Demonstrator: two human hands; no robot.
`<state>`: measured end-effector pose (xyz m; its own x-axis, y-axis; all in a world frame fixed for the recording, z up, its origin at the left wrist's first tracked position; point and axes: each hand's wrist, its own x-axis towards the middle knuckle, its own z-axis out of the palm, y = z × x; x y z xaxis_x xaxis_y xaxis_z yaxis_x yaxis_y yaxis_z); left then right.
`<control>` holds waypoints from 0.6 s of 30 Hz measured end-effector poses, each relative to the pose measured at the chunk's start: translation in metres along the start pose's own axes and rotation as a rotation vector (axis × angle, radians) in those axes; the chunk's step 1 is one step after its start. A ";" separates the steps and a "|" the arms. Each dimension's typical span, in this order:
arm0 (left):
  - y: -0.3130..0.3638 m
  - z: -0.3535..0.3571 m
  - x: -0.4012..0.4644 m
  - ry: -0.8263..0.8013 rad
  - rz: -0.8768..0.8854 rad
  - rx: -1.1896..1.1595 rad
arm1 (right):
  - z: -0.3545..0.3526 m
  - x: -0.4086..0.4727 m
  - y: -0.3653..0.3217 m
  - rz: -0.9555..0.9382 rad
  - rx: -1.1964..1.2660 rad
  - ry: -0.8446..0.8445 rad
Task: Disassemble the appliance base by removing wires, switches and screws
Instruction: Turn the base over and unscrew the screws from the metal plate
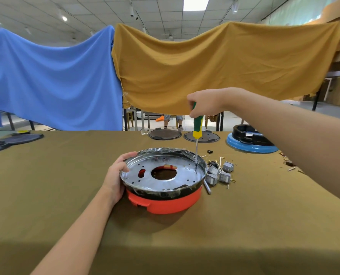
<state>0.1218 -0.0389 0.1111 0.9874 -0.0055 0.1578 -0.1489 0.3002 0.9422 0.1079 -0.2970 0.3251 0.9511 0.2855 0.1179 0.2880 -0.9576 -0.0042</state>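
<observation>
Your left hand grips the left rim of the appliance base, fingers curled over the edge and thumb along the outer wall, steadying it on the olive-covered table. The base has an orange plastic shell below and a shiny metal plate set in its top, with a round hole in the middle showing orange beneath. Your right hand is raised above and beyond the base, closed around the top of a green and yellow screwdriver that stands nearly upright; its tip meets the plate at the right inner edge, on the side away from your left hand. Whether a screw sits under the tip is too small to tell. Just right of the base, below your right forearm, lies a cluster of small grey switches with loose wires. Farther out beyond your right hand sit two dark round plates and a blue-rimmed base.
</observation>
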 end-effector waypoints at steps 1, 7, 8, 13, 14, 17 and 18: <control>0.000 0.000 0.000 0.000 0.001 -0.001 | -0.002 -0.002 0.002 -0.007 0.081 -0.010; 0.000 0.000 -0.002 -0.001 0.007 0.002 | 0.007 -0.008 0.002 0.063 -0.044 0.011; 0.001 0.001 -0.002 -0.001 0.009 0.005 | 0.009 -0.008 -0.001 0.130 -0.216 0.036; 0.002 0.002 -0.003 0.006 0.001 0.003 | 0.009 -0.004 -0.003 0.057 -0.325 0.120; 0.001 0.002 -0.003 0.007 0.001 0.001 | 0.007 -0.004 -0.003 0.019 -0.198 0.077; 0.000 0.002 -0.002 0.014 0.002 -0.002 | 0.004 -0.003 0.001 -0.046 0.177 -0.018; 0.000 0.002 -0.001 0.016 0.001 0.000 | 0.003 -0.003 0.001 -0.043 0.252 -0.025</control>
<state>0.1207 -0.0405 0.1118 0.9880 0.0097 0.1539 -0.1496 0.3003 0.9420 0.1054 -0.2989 0.3215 0.9390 0.3295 0.0984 0.3438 -0.9059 -0.2472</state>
